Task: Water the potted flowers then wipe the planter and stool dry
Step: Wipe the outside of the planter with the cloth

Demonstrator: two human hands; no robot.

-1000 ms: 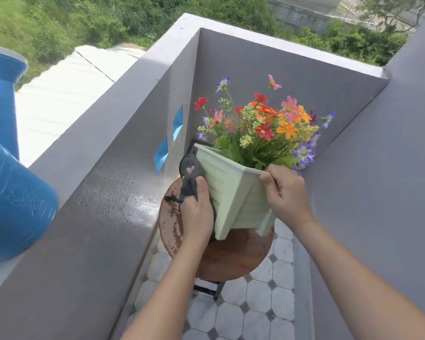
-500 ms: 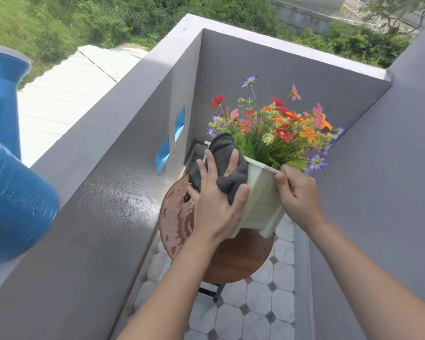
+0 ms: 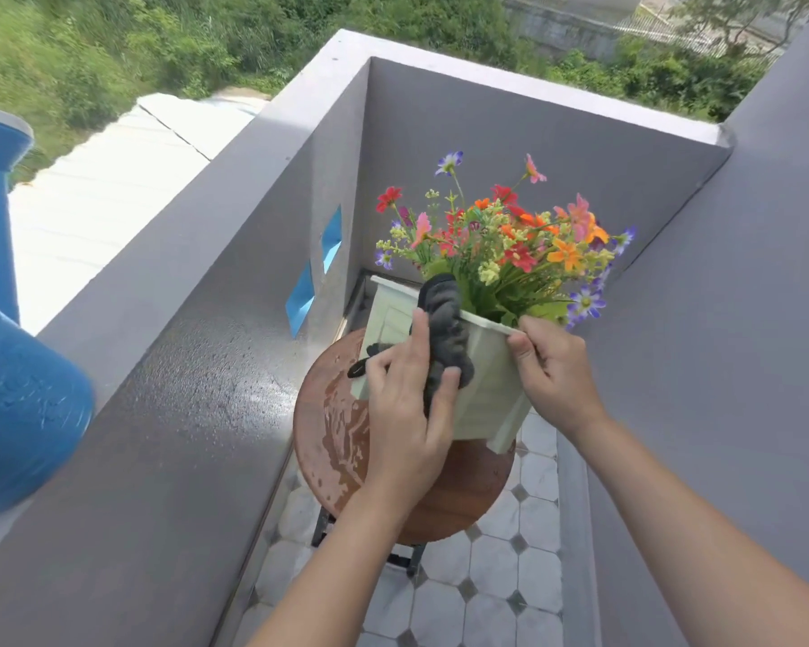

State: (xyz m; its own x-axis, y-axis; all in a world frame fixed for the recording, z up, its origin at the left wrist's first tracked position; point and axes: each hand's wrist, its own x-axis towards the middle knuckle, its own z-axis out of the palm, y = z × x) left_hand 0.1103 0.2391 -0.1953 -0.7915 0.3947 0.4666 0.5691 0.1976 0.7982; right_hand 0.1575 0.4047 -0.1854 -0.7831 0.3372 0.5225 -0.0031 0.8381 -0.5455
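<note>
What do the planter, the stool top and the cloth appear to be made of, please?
Planter: pale green slatted panels with a matte painted look, probably wood or moulded plastic; I cannot tell which.
Stool top: reddish-brown wood, judging by the grain lines, with a sheen and wet patches on its left side.
Cloth: dark grey, soft and bunched into folds, likely microfibre or terry.

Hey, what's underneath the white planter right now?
The round wooden stool, its seat wet with patches of water on the left side. The planter is tilted, gripped by the right hand; the seat directly beneath it and the left hand is hidden.
</note>
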